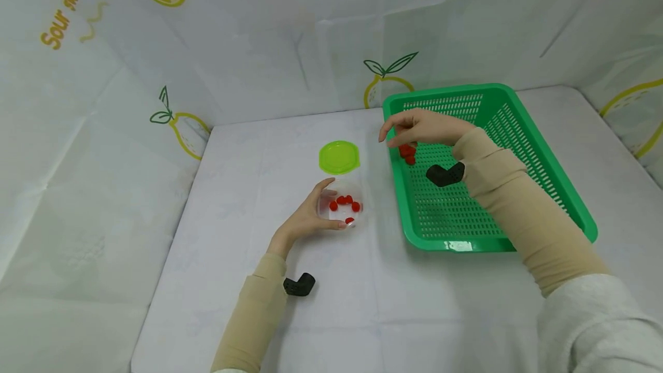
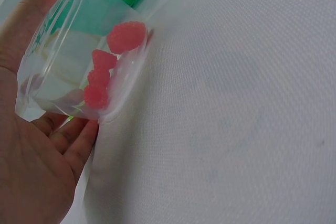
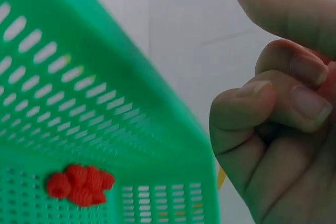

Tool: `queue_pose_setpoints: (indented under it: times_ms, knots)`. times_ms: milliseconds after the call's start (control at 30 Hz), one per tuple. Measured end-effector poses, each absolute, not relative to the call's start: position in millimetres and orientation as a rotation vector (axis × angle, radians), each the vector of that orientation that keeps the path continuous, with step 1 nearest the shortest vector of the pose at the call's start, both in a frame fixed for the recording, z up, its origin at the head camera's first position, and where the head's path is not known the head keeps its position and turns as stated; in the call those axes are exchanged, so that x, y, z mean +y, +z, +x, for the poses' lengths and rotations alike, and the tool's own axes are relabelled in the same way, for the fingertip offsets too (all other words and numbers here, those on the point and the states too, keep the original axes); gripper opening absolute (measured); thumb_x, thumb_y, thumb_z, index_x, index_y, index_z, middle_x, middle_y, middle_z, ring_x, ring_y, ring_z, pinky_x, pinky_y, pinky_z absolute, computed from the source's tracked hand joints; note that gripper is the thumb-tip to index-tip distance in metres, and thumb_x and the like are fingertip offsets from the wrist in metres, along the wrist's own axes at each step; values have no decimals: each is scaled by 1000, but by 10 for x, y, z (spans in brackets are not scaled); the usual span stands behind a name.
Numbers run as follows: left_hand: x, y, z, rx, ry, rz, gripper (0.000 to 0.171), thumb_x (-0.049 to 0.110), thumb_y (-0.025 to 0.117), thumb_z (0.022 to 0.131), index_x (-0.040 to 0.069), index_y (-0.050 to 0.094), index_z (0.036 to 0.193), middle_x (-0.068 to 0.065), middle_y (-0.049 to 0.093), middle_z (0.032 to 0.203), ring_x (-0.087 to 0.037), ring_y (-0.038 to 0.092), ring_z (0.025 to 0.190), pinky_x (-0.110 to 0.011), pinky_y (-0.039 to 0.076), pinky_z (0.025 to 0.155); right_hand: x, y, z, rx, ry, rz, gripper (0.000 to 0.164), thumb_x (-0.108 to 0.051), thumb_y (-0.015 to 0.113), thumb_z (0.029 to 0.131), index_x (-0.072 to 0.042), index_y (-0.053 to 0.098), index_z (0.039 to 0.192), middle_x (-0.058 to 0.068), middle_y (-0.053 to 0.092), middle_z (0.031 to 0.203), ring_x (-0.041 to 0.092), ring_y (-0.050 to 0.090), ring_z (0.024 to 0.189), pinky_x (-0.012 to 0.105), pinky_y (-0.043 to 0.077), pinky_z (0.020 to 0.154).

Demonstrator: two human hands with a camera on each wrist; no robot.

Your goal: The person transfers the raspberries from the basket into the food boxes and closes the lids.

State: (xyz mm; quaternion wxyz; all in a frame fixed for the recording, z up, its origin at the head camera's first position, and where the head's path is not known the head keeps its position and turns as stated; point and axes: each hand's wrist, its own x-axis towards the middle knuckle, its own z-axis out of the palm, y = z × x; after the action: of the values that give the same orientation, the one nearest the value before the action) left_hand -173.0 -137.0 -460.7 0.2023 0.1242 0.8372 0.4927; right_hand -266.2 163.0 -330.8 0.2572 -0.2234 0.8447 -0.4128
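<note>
My left hand (image 1: 305,212) holds a clear plastic cup (image 2: 73,51) on the table, thumb on one side and fingers round the other. Several red raspberries (image 1: 355,206) lie at the bottom of the cup. Above the left rim of a green slotted basket (image 1: 404,212) is my right hand (image 1: 427,127). In the right wrist view its lower fingers are curled, and nothing shows held in it. More raspberries (image 3: 81,184) sit clustered in a corner of the basket, partly covered by the right hand in the head view.
A bright green round lid (image 1: 339,157) lies flat on the white-covered table (image 1: 233,177), just beyond the cup. White cloth walls (image 1: 259,45) with lemon prints rise behind and to the sides. A dark camera piece (image 1: 445,175) juts from the right wrist over the basket.
</note>
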Motion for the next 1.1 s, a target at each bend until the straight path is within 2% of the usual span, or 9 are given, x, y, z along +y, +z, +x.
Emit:
queue_pose_setpoints:
  times_ms: [200,400,567,633,700,767,833,933,1100]
  knots:
    - [-1383,-4610,-1729,2341,1372,338,99,34,84,66,43,21,141,5,45,137,-17,36,134,-51,21,115,1875,-3448,-2718,2303,-1176,-526,24,-20,61,90,-11,63,112,-1,37,61,15,42,65,30,42,66]
    - [-1382,-4608,-1735,2341,1378,355,98,30,84,67,42,21,141,4,46,136,-17,37,133,-50,22,115,2038,-3668,-2782,2314,-1184,-424,21,-21,59,91,-14,64,111,-6,50,70,13,39,68,30,42,67]
    - [-1377,-4612,-1737,2338,1381,361,98,30,83,67,42,21,142,3,46,136,-17,36,134,-50,21,115,2085,-3848,-2822,2398,-1061,-430,23,-13,53,93,-7,61,114,3,46,64,15,34,58,34,40,60]
    - [-1376,-4617,-1737,2332,1380,362,98,31,83,67,42,21,142,4,45,137,-17,35,134,-51,20,115,2080,-3910,-2832,2435,-979,-451,23,-10,51,94,-8,61,115,9,52,73,18,38,61,38,41,61]
    - [-1378,-4620,-1737,2332,1378,359,98,32,83,67,43,20,141,4,45,137,-17,35,135,-50,19,115,2068,-3964,-2841,2471,-900,-476,24,-9,51,93,-10,62,115,16,59,93,23,50,75,40,45,69]
    - [-1382,-4627,-1734,2333,1378,357,98,32,84,67,44,20,141,5,45,137,-17,35,135,-50,20,115,2059,-4012,-2844,2490,-850,-492,25,-7,51,93,-10,62,116,21,56,120,32,53,96,46,46,79]
    - [-1384,-4627,-1732,2334,1385,359,99,32,84,66,44,20,141,4,45,137,-17,35,135,-51,20,115,2057,-4053,-2851,2501,-811,-509,26,-7,52,92,-8,62,117,22,49,132,39,49,112,52,44,88]
    - [-1382,-4622,-1731,2328,1393,362,99,32,84,66,44,20,141,5,45,137,-17,35,135,-51,20,115,2058,-4110,-2854,2502,-782,-511,27,-7,53,91,-6,61,117,23,46,136,42,44,120,55,42,93]
    - [-1377,-4623,-1733,2324,1389,362,99,33,84,67,45,20,140,5,45,137,-17,35,135,-51,19,115,2062,-4175,-2845,2516,-756,-533,27,-7,57,89,-5,62,115,22,51,130,37,48,112,50,44,88]
